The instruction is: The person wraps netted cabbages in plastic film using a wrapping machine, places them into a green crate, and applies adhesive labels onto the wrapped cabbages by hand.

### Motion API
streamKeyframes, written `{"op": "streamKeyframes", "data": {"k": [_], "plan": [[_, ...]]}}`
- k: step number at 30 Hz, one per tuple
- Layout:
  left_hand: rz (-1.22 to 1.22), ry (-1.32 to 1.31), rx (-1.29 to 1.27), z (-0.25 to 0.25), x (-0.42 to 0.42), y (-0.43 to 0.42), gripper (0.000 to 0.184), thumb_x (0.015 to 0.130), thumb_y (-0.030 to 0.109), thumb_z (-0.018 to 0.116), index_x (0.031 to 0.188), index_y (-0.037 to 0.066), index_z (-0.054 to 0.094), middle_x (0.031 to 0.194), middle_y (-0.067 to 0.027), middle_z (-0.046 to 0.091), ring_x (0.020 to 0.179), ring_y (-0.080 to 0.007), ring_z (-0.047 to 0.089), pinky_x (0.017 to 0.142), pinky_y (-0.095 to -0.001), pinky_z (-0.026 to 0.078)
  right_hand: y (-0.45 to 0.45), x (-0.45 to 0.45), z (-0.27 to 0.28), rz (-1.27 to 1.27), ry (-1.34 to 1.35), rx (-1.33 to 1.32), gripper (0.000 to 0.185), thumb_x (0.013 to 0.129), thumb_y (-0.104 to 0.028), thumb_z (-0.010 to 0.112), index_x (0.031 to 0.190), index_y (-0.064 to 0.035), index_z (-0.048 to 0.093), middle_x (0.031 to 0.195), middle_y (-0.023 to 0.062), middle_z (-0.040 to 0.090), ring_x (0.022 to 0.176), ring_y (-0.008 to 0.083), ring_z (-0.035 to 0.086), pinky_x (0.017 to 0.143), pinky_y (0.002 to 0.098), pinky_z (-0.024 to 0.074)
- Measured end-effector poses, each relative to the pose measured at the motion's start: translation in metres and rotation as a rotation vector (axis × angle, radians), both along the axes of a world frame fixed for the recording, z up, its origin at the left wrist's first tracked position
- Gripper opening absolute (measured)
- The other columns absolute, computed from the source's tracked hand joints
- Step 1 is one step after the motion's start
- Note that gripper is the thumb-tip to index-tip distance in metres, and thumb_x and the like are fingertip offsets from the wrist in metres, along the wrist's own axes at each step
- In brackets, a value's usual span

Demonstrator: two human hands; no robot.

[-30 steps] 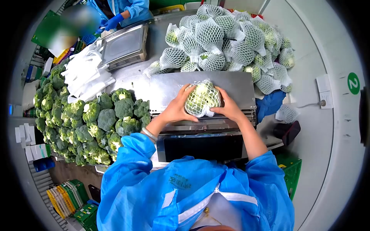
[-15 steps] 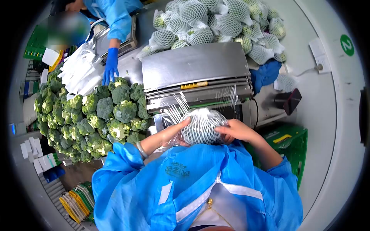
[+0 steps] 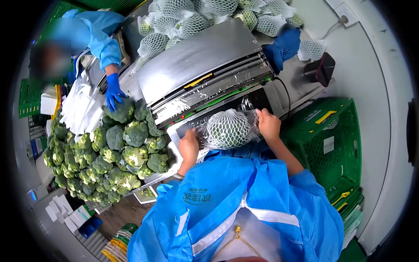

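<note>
Netted vegetable [image 3: 229, 129] between both hands. Left hand [image 3: 188, 144] and right hand [image 3: 268, 124] each pinch clear film [image 3: 252, 120] at its sides. Film no longer stretches to the wrapping machine [image 3: 200, 59] beyond the hands; wrap looks detached, ends unfolded. Broccoli [image 3: 115, 137] beyond left hand.

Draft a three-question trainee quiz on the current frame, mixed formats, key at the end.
1. What are the person's left hand and right hand gripping on either side of the netted vegetable?
2. True or false: an open green crate stands to the person's right.
3. Fill in: the co-worker's blue-gloved hand is on a head of ____.

Key:
1. Clear film.
2. True.
3. Broccoli.
</note>
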State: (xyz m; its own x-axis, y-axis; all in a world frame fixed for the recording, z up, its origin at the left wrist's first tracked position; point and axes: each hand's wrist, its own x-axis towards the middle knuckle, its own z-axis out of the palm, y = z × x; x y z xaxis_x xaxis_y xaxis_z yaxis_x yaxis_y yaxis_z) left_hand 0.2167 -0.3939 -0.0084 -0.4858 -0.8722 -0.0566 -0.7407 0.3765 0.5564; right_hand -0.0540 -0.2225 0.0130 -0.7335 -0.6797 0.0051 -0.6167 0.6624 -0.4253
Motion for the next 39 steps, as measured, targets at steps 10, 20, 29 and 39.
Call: {"op": "streamKeyframes", "data": {"k": [10, 20, 29, 39], "plan": [[-0.429, 0.538, 0.199, -0.008, -0.038, 0.019, 0.017, 0.08, 0.017, 0.068, 0.08, 0.004, 0.057, 0.07, -0.0155, 0.064, 0.06, -0.0324, 0.063, 0.056, -0.0401, 0.051, -0.03, 0.067, 0.035, 0.278, -1.302, -0.762, 0.03, 0.1, -0.027, 0.055, 0.089, -0.0004, 0.065, 0.076, 0.0028, 0.064, 0.069, 0.0063, 0.057, 0.066, 0.0273, 0.0481], [-0.831, 0.511, 0.829, 0.114, -0.134, 0.063, 0.027, 0.1, 0.019, 0.054, 0.08, 0.002, 0.053, 0.066, -0.0021, 0.047, 0.061, -0.0073, 0.045, 0.053, -0.0266, 0.038, 0.022, 0.058, 0.13, 0.736, -0.72, -0.664, 0.025, 0.091, -0.02, 0.062, 0.082, 0.0023, 0.069, 0.079, 0.0186, 0.068, 0.067, 0.0322, 0.065, 0.061, 0.0384, 0.0499], [-0.707, 0.215, 2.065, 0.131, -0.188, 0.153, 0.045, 0.102, 0.044, 0.044, 0.123, 0.004, 0.044, 0.115, -0.0087, 0.051, 0.106, -0.0185, 0.049, 0.089, -0.0326, 0.041, 0.141, -0.009, 0.162, 0.409, -0.475, -0.958, 0.035, 0.079, -0.024, 0.076, 0.106, -0.0032, 0.068, 0.107, 0.0132, 0.066, 0.102, 0.0287, 0.064, 0.086, 0.038, 0.0509], [-0.575, 0.144, 2.008, 0.131, -0.231, 0.15, 0.075, 0.098, 0.053, 0.046, 0.151, 0.004, 0.029, 0.15, -0.0159, 0.041, 0.139, -0.0305, 0.039, 0.115, -0.0446, 0.031, 0.263, -0.045, 0.117, -0.178, -1.271, -1.015, 0.087, 0.071, -0.029, 0.084, 0.143, -0.0017, 0.044, 0.134, 0.0128, 0.055, 0.123, 0.0234, 0.052, 0.107, 0.0364, 0.0386]]}}
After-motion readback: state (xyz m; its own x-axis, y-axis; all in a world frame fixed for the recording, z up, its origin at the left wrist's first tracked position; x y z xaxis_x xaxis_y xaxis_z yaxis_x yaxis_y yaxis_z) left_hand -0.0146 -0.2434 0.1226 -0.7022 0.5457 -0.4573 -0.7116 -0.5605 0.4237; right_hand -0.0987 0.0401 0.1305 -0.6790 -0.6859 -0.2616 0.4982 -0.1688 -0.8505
